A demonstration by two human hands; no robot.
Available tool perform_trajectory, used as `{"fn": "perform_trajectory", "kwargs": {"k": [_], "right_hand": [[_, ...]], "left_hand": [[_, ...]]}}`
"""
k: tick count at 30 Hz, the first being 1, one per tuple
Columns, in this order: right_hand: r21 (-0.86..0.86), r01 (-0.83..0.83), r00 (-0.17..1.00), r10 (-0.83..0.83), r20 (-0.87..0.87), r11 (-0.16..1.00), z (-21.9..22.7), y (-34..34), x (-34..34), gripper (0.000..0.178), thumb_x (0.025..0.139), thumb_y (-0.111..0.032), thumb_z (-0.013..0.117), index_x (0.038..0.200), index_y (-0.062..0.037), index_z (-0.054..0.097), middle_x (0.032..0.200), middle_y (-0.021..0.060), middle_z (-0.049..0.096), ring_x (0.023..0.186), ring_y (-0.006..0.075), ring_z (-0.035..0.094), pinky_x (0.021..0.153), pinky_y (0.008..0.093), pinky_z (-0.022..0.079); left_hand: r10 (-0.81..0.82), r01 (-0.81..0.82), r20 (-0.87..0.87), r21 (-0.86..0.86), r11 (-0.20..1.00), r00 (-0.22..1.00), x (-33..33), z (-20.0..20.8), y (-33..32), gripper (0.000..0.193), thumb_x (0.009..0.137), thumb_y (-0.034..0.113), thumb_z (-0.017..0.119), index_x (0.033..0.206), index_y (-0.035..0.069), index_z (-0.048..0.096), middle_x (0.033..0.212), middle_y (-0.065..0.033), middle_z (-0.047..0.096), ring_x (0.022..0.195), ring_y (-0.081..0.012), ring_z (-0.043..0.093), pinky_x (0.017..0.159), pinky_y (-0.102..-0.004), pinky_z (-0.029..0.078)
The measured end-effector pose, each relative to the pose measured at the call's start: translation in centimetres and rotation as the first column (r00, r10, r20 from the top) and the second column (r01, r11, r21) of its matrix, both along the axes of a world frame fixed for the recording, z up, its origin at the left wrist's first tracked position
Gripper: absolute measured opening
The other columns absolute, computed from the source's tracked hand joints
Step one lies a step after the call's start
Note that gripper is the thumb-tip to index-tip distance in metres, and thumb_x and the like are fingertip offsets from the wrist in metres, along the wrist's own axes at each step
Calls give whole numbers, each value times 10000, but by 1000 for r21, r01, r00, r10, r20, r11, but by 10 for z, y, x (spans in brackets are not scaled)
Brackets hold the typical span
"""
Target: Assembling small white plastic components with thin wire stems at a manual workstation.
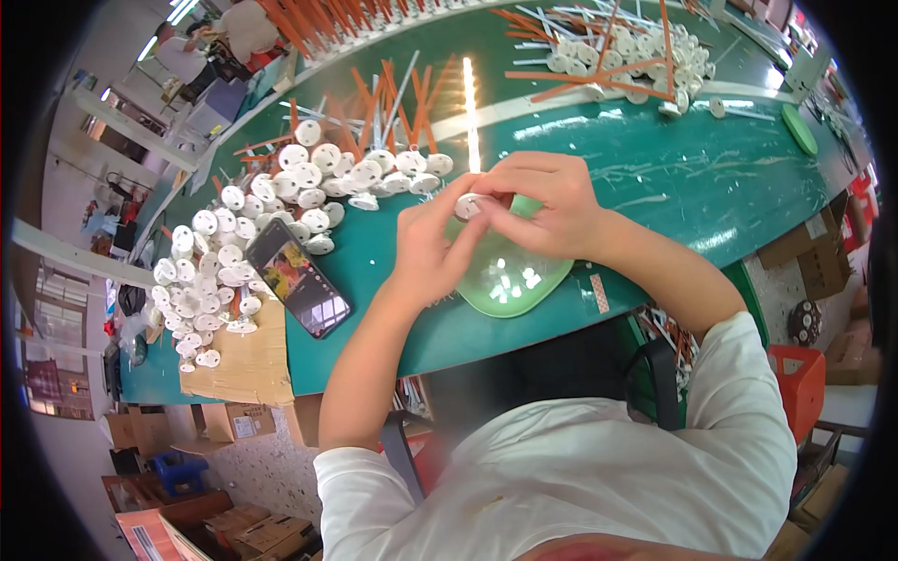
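Observation:
Both hands meet over the middle of the green table, closed round a small white round disc (468, 206). My left hand (430, 238) pinches it from the left side. From the right, my right hand (552, 201) presses thumb and fingers to its face. A narrow glowing light strip (471, 112) runs away from the fingers toward the far side; its near end is hidden by them. Partly below my hands lies a light green dish (561, 269) with several small white pieces in it.
Left of my hands spreads a heap of white discs with strips (224, 252); a phone (297, 277) and cardboard (243, 360) lie beside it. Another heap (617, 47) sits far right, near a green dish (799, 129). A red chair (800, 383) stands right; people (182, 56) are far left.

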State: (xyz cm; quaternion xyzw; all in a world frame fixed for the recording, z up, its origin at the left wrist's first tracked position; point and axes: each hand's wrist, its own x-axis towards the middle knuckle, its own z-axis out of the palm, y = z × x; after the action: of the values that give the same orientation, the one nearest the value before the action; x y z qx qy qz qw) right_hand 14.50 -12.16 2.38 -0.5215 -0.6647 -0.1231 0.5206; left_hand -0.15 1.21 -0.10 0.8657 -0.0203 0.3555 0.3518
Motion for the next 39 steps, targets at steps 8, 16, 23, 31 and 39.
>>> {"fn": "perform_trajectory", "kwargs": {"k": [8, 16, 23, 31, 39], "right_hand": [[10, -59, 997, 60, -47, 998, 0, -2, -4, 144, 765, 34, 748, 902, -3, 726, 851, 110, 726, 705, 233, 707, 616, 309, 563], [-47, 5, 929, -22, -368, 999, 9, -2, -8, 151, 816, -66, 745, 960, -21, 733, 844, 114, 723, 709, 269, 702, 630, 306, 556], [-532, 46, 927, 163, 339, 845, -13, -7, 4, 210, 801, -224, 764, 938, -67, 740, 864, 91, 722, 829, 296, 694, 766, 392, 554], [-777, -203, 936, 352, 25, 596, -4, -6, 8, 100, 803, -122, 707, 883, -65, 726, 791, 99, 710, 778, 291, 690, 725, 394, 539], [-708, -335, 940, 272, -205, 622, 15, -8, 11, 75, 885, -107, 643, 908, -39, 619, 765, 125, 670, 720, 311, 670, 693, 397, 515]], "left_hand": [[61, -98, 128, 304, 948, 990, -3, 8, -1, 490, 792, -12, 747, 1263, 16, 615, 907, -157, 716, 738, -330, 695, 645, -395, 541], [37, -29, 86, -88, 996, 996, -3, 9, -3, 310, 914, 3, 661, 1222, 14, 629, 1050, -153, 745, 959, -307, 738, 809, -345, 564], [92, -122, 173, 176, 977, 981, 2, 7, -2, 290, 907, -18, 650, 1193, 28, 629, 925, -140, 735, 828, -319, 714, 706, -380, 550], [58, -75, 105, 172, 982, 993, 0, 9, -9, 294, 903, -7, 649, 1193, 40, 626, 908, -136, 728, 785, -338, 692, 682, -398, 537], [78, -89, 106, 107, 990, 991, -3, 13, -6, 277, 916, 11, 639, 1191, 36, 630, 925, -146, 731, 832, -331, 708, 723, -391, 547]]}}
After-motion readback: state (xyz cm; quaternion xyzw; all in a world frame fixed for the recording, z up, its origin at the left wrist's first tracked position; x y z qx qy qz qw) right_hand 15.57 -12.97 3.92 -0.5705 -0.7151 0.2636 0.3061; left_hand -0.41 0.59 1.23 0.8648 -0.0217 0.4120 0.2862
